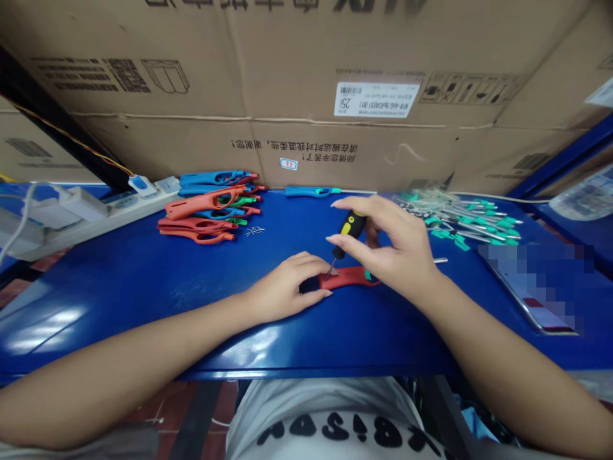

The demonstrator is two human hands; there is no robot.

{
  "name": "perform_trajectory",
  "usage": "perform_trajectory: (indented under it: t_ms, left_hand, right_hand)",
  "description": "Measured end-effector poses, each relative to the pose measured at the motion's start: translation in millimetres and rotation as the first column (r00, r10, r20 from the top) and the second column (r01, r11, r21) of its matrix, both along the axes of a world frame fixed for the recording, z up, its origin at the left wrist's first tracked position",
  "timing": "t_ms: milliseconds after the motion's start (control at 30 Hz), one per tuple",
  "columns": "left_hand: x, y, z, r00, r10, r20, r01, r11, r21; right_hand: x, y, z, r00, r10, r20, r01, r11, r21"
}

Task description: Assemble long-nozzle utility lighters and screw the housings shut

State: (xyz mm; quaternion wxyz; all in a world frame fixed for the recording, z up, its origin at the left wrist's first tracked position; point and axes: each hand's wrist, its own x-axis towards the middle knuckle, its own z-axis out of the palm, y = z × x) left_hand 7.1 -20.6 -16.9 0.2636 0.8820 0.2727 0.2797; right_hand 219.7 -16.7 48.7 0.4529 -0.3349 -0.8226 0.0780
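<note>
A red plastic lighter body [349, 276] lies on the blue table [201, 338], with a green part near its right end and a metal rod showing beyond. My left hand [290, 286] grips its left end between thumb and fingers. In my right hand [395, 243] is a black and yellow screwdriver [352, 229], tilted, its handle between thumb and fingers. The screwdriver's tip meets the left end of the red body beside my left fingertips. Whether a screw sits under the tip cannot be made out.
Red and blue lighter bodies [198, 227] are stacked at the back left, beside small screws [255, 230] and a power strip [124, 214]. A blue lighter [311, 191] lies at the back. Metal rods with green parts [469, 220] and a phone [531, 294] are at right. Cardboard boxes [282, 76] stand behind.
</note>
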Motion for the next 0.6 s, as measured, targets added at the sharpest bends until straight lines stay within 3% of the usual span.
perform_trajectory:
  t_ms: [67, 167, 200, 333, 367, 500, 600]
  left_hand:
    - [-0.3, 0.2, -0.3, 1.0, -0.001, 0.007, 0.001, 1.0, 0.003]
    - [-0.6, 0.7, -0.6, 1.0, -0.004, 0.001, 0.004, 1.0, -0.004]
    - [-0.5, 0.8, -0.5, 1.0, -0.006, -0.004, 0.006, 1.0, -0.004]
    - [0.0, 0.7, 0.2, 1.0, -0.019, 0.003, 0.019, 1.0, 0.013]
    - [0.1, 0.6, 0.3, 1.0, -0.017, 0.005, 0.017, 1.0, 0.013]
    - [-0.2, 0.0, 0.3, 1.0, 0.002, -0.008, -0.002, 1.0, -0.001]
    - [-0.2, -0.2, 0.1, 1.0, -0.004, -0.008, 0.005, 1.0, 0.008]
  right_hand:
    - [0.6, -0.1, -0.8, 1.0, 0.002, 0.001, -0.002, 1.0, 0.017]
    - [1.5, -0.8, -0.3, 0.987, 0.155, -0.048, -0.161, 0.973, -0.165]
    - [1.9, -0.9, 0.4, 0.984, 0.168, -0.052, -0.174, 0.97, -0.172]
    - [3.7, -0.8, 3.2, 0.999, 0.025, 0.03, -0.027, 0.997, 0.069]
    - [4.1, -0.8, 3.5, 0.999, 0.028, 0.034, -0.03, 0.998, 0.063]
    - [5.5, -1.2, 4.3, 0.981, 0.192, -0.022, -0.193, 0.968, -0.16]
    - [6.6, -1.9, 6.0, 0.992, 0.121, 0.033, -0.12, 0.992, -0.032]
